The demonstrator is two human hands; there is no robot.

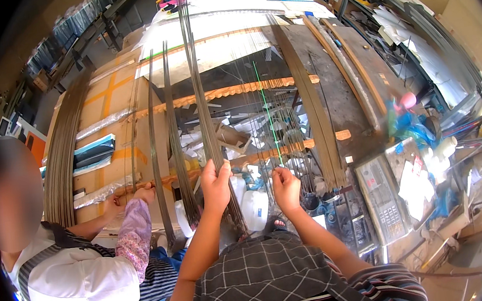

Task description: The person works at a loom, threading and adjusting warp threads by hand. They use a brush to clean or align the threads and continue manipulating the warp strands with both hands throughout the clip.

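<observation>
My left hand [216, 183] is closed around a long bundle of thin grey metal rods [197, 84] that runs away from me across a wooden frame. My right hand [285, 186] pinches a few single thin rods [285, 128] beside a thin green rod [268, 112]. Both forearms come up from the lower edge over my checked apron. Other rod bundles [175, 128] lie side by side to the left. A flat wide bundle [314, 107] lies to the right.
A person at lower left, in a striped apron with a patterned sleeve [134, 232], has both hands on the frame near another bundle. A scale [382, 197] stands at right. Cardboard sheets [103, 124] lie left; white plastic jugs [254, 208] sit below the frame.
</observation>
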